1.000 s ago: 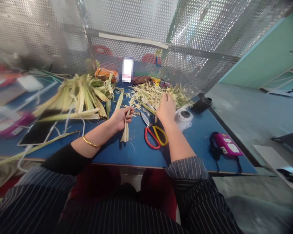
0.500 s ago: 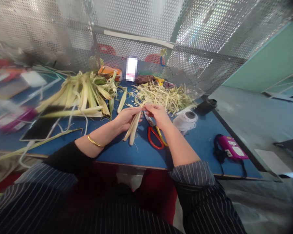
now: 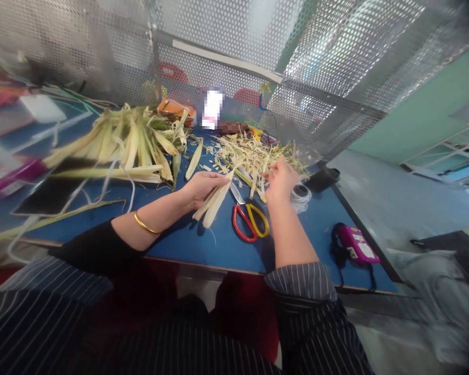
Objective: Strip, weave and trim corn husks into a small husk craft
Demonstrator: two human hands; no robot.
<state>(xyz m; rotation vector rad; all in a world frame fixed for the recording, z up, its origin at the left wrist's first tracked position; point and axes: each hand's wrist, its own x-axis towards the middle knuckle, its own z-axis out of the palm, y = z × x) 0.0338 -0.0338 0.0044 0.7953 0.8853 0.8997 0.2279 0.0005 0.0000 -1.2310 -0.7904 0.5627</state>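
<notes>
My left hand (image 3: 207,188) pinches the upper end of a small bundle of pale corn husks (image 3: 216,204), whose wide ends fan out downward over the table. My right hand (image 3: 281,181) is over the near right side of a heap of shredded husk strips (image 3: 244,148), its fingers curled; what they hold, if anything, I cannot make out. Between my hands lie scissors (image 3: 245,223) with one red and one yellow handle, blades pointing away. A white spool of thread (image 3: 301,194) stands just beyond my right wrist, partly hidden by it.
A big pile of whole husks (image 3: 131,140) lies on the blue table (image 3: 180,240) at left, beside a dark tablet-like panel (image 3: 49,190) and white cords. A black cylinder (image 3: 323,178) and a purple strapped device (image 3: 357,244) are at right. A perforated metal screen (image 3: 226,31) rises behind.
My right hand has left the husk bundle and moved right to the shredded heap. My left hand keeps the bundle, which is more spread. The scissors are now in full view.
</notes>
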